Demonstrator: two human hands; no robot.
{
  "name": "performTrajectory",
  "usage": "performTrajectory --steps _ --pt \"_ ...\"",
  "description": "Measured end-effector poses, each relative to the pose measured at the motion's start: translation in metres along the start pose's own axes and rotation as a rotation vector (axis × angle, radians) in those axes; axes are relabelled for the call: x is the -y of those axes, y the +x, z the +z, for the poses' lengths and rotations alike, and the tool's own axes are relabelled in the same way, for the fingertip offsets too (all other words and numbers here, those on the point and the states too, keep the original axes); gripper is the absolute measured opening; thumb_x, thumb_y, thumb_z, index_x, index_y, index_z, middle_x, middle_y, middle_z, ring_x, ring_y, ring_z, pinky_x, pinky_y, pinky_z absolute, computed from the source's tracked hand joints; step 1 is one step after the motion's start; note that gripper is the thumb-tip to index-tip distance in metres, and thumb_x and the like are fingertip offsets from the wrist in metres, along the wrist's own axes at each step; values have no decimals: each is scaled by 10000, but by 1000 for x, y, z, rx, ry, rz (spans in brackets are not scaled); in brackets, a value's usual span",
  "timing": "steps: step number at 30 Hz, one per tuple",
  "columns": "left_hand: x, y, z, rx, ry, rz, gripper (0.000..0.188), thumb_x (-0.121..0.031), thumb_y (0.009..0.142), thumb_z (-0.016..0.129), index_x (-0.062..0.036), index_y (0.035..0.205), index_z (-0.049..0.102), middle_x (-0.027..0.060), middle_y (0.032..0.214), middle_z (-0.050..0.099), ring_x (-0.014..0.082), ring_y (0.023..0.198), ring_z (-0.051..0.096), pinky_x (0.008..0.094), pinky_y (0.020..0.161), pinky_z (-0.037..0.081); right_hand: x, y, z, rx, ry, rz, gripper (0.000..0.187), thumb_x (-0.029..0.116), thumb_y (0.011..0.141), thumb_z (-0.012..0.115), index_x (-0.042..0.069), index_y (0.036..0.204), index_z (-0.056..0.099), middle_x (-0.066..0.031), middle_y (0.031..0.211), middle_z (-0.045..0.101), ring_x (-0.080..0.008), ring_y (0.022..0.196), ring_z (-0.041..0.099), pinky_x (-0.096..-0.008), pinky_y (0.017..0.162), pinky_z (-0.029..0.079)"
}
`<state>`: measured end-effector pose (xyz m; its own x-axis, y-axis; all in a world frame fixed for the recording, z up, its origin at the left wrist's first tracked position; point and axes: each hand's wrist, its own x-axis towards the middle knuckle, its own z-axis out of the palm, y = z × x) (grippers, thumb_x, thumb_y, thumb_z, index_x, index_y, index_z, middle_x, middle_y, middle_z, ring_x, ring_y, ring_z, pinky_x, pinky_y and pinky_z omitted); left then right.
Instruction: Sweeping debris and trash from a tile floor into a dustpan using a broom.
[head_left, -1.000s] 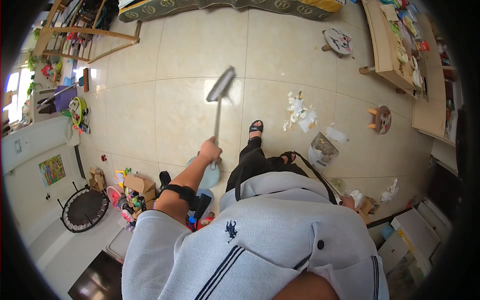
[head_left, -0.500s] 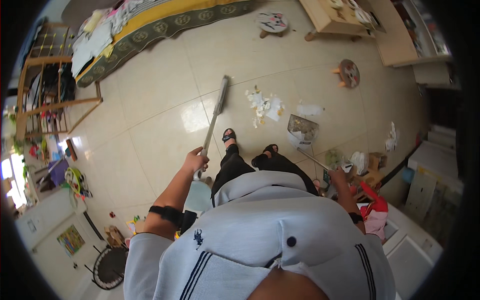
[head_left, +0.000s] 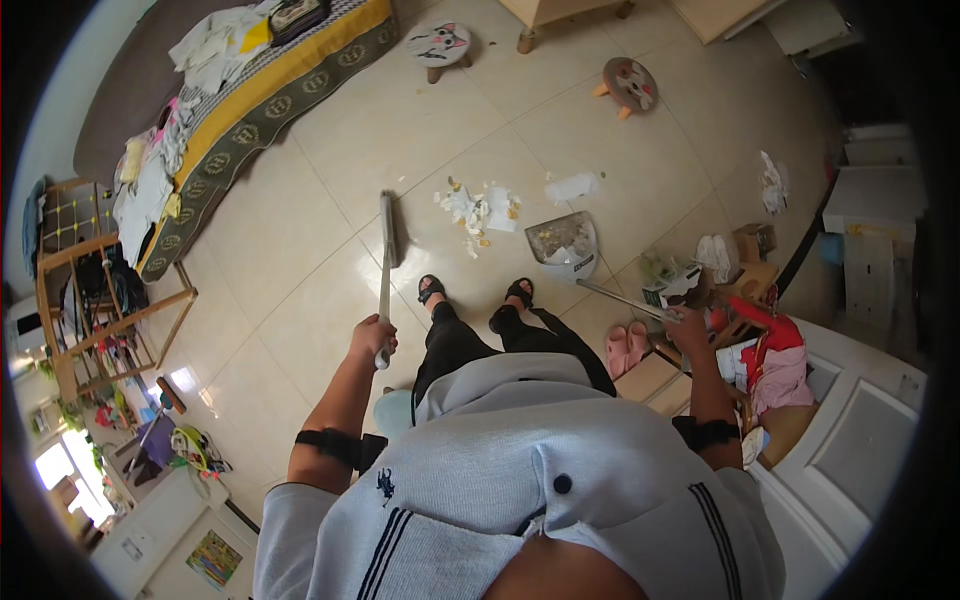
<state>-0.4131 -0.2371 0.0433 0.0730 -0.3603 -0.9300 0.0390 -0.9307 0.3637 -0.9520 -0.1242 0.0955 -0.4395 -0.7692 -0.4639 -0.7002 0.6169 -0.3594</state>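
My left hand point(head_left: 373, 335) is closed around the upper end of a long broom handle. The broom's grey head point(head_left: 390, 230) rests on the tiled floor ahead of my left foot. In my right hand point(head_left: 688, 330) is the metal handle of a long-handled dustpan point(head_left: 580, 268), whose pan lies on the floor ahead of my right foot. Inside the pan are pale scraps and brownish bits. Between broom and dustpan spreads a pile of white and yellow-brown scraps point(head_left: 478, 210). A crumpled white paper point(head_left: 572, 187) lies just beyond the pan.
Two low animal-face stools, one white point(head_left: 438, 42) and one brown point(head_left: 630, 85), stand farther off. A covered bed point(head_left: 230, 150) and wooden rack point(head_left: 110, 300) line the left. Pink slippers point(head_left: 627, 345), boxes and bags crowd the right. More crumpled paper point(head_left: 773, 183) lies far right.
The view has turned right, so the floor objects appear farther left. The broom handle now stands more upright in the picture. Both hands keep their grips, and the pink slippers show more fully.
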Motion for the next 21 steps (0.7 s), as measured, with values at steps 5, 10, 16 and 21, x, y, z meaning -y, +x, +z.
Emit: performTrajectory --steps 5,10,16,21 --pt "-9 11 60 53 152 9 277 61 640 465 0 894 373 60 562 397 142 398 414 252 322 340 41 -12 -21 133 -87 -82 388 231 580 599 41 916 565 -196 831 556 -319 807 531 -350 687 420" --pt "-11 8 90 60 411 44 620 47 643 504 -8 1209 256 85 617 471 149 432 457 270 350 376 44 6 -18 152 -137 -134 348 185 587 569 55 909 567 -189 825 554 -321 785 529 -350 680 426" --pt "-24 -19 55 23 533 77 602 40 611 539 -22 1177 342 112 649 520 153 419 469 274 351 381 62 26 -14 259 -197 -205 365 146 565 563 74 923 561 -175 822 548 -324 778 523 -349 667 424" --pt "-20 -38 53 -79 680 147 588 41 598 523 -32 1161 372 103 616 522 156 399 472 276 347 390 88 49 2 258 -237 -290 227 120 582 533 60 798 565 -164 760 549 -328 740 523 -370 629 427"
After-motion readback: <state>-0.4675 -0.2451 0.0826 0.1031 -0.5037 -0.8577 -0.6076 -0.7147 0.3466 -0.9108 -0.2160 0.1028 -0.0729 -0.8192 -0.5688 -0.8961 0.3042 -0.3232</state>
